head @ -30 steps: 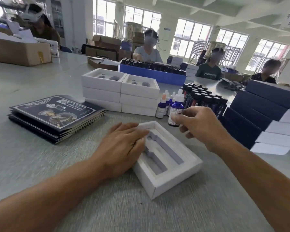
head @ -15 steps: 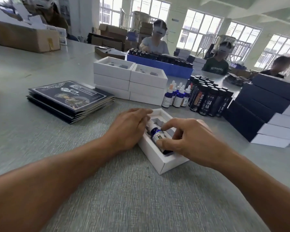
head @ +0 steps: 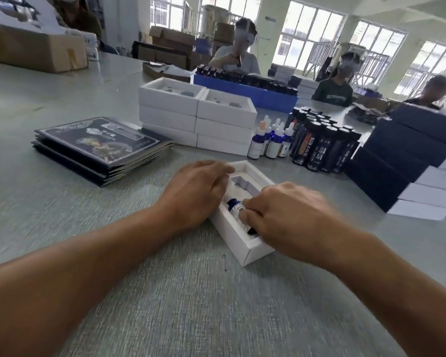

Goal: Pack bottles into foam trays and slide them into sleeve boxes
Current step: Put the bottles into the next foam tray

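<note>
A white foam tray [head: 238,243] lies on the grey table in front of me. A small blue dropper bottle [head: 234,205] lies in the tray's near slot. My right hand [head: 286,215] covers most of the bottle, with its fingertips pinched on it. My left hand [head: 196,191] rests flat on the tray's left rim and holds it in place. The tray's far slot [head: 242,183] stands bare. More blue dropper bottles [head: 268,140] and tall black bottles [head: 322,143] stand behind the tray.
Stacked white foam trays [head: 198,122] sit at the back centre. A pile of flat dark sleeve boxes [head: 101,148] lies to the left, and dark boxed stacks [head: 410,155] rise at the right. Other people work across the table.
My right hand picked a blue dropper bottle from the group behind and laid it into the tray's near slot. My left hand stayed on the tray's left rim.
</note>
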Demonstrator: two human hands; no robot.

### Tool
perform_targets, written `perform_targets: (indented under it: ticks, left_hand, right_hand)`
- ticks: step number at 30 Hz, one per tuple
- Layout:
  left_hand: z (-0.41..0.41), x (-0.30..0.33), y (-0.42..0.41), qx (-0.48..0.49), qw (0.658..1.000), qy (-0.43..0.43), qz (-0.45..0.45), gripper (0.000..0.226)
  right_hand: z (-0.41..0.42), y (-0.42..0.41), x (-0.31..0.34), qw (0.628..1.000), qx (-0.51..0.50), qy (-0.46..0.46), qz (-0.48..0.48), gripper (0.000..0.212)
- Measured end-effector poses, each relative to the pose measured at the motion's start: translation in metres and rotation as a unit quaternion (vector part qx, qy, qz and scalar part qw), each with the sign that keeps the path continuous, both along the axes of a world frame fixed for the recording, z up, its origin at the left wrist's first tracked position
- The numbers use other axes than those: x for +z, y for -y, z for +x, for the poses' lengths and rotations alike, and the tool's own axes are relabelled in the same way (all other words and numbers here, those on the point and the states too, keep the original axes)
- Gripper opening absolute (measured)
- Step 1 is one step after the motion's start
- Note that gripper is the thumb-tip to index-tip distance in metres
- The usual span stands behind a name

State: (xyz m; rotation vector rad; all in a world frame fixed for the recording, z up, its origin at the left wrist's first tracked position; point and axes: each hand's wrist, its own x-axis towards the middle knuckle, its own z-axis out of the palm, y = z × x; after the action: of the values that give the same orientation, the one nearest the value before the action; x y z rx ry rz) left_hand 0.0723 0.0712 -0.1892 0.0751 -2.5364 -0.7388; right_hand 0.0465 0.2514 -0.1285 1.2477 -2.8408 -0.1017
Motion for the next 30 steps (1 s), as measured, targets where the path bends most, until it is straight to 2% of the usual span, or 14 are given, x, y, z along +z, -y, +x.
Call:
perform_targets:
  ticks: [4,8,10,13,17,19,22,24,27,30]
  left_hand:
    - [0.011,0.001,-0.007,-0.02,0.996,0.008,-0.091,0.052]
    - [0.017,-0.001,-0.023,-0.06,0.995,-0.013,-0.073,0.058]
    - [0.014,-0.003,-0.026,-0.056,0.996,-0.023,-0.063,0.057]
    - [-0.001,-0.002,-0.03,-0.049,0.996,0.002,-0.071,0.061]
    - [-0.041,0.009,-0.053,-0.056,0.991,0.063,-0.1,0.049]
    - [-0.059,0.013,-0.07,-0.036,0.991,0.071,-0.108,0.043]
    - [-0.071,0.005,-0.085,0.009,0.995,0.059,-0.082,0.046]
    - [-0.073,-0.002,-0.085,0.025,0.996,0.036,-0.073,0.055]
    - [-0.076,-0.005,-0.081,0.034,0.998,0.019,-0.048,0.058]
    - [-0.079,-0.005,-0.083,0.032,0.999,0.023,-0.038,0.052]
  right_hand:
    - [0.009,0.0,-0.012,0.999,0.021,-0.025,-0.042,0.032]
    - [0.001,-0.014,-0.023,0.989,0.041,-0.011,-0.141,0.034]
    - [-0.006,-0.024,-0.023,0.976,0.047,0.032,-0.212,0.029]
    - [-0.024,-0.043,-0.019,0.938,0.017,0.085,-0.336,0.024]
    - [-0.07,-0.069,-0.015,0.915,-0.081,0.067,-0.391,0.017]
    - [-0.1,-0.077,-0.013,0.869,-0.15,0.124,-0.455,0.014]
    - [-0.148,-0.086,-0.011,0.772,-0.249,0.182,-0.556,0.011]
    - [-0.178,-0.086,-0.016,0.747,-0.294,0.188,-0.566,0.006]
    - [-0.211,-0.081,-0.03,0.747,-0.316,0.191,-0.553,0.01]
    - [-0.23,-0.072,-0.037,0.786,-0.31,0.145,-0.515,0.021]
